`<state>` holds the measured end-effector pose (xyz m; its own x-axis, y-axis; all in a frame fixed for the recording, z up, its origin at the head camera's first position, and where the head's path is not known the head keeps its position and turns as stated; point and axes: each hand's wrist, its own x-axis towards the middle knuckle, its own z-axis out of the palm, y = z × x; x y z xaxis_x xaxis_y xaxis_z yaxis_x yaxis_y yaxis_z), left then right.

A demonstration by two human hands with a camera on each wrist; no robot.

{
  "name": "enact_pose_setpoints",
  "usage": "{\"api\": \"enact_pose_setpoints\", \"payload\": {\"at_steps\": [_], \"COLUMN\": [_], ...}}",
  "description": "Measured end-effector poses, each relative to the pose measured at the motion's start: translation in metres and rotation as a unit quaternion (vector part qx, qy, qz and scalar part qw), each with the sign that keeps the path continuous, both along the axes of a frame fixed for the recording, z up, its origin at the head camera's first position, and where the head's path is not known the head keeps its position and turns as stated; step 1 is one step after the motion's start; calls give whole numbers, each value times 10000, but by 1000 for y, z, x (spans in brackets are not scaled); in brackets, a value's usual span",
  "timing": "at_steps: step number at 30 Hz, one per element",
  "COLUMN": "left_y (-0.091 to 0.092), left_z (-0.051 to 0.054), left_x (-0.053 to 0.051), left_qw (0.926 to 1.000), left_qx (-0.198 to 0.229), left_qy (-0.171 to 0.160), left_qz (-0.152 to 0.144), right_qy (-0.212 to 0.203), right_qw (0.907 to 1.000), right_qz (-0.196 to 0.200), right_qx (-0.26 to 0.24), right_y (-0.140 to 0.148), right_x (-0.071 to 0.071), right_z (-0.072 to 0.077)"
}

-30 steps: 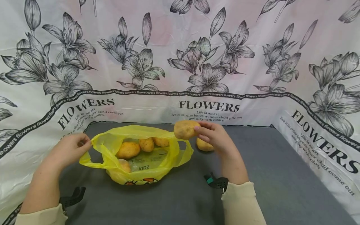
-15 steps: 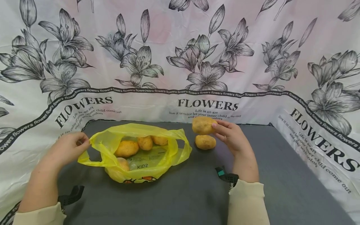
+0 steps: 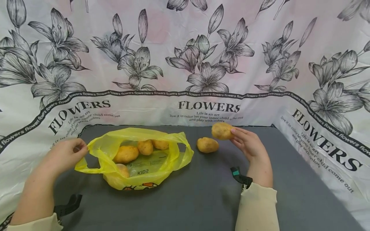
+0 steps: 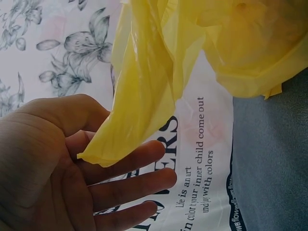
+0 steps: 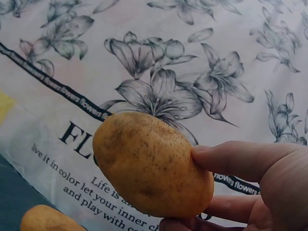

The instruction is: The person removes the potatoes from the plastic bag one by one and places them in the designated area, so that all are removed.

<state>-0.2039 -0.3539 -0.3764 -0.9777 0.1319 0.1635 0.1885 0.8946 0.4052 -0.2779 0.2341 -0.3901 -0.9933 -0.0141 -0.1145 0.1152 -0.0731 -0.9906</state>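
A yellow plastic bag lies on the dark table with its mouth spread, several potatoes inside, among them one potato at its left. My left hand pinches the bag's left handle between thumb and forefinger; in the left wrist view the other fingers are stretched out below the plastic. To the right of the bag my right hand grips a potato by its right end, held above the table. A second potato rests on the table just left of and below it.
Behind the table hangs a white flower-printed cloth, which also runs along both sides. A grey table stretches in front of the bag and to the right. Black wrist mounts sit near both sleeves.
My right hand has carried its potato rightward, away from the bag's right edge and past the potato on the table. The left hand keeps its hold on the handle; the view has shifted slightly.
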Motion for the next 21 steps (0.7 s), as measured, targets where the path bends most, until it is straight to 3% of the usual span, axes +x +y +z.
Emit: {"api": "enact_pose_setpoints", "payload": {"at_steps": [7,14,21], "left_y": [-1,-1,0], "left_z": [2,4,3], "left_x": [1,-1,2], "left_qw": [10000,9998,9997], "left_qx": [12,31,35], "left_qy": [-83,-180,-254], "left_qz": [17,-9,20], "right_qy": [-169,-429,-599], "right_qw": [9997,9969,9854], "right_qz": [-174,-556,-753], "right_qx": [-17,341,1401], "right_y": [13,27,30], "right_x": [-2,-1,-4], "right_z": [-9,-15,-30]}}
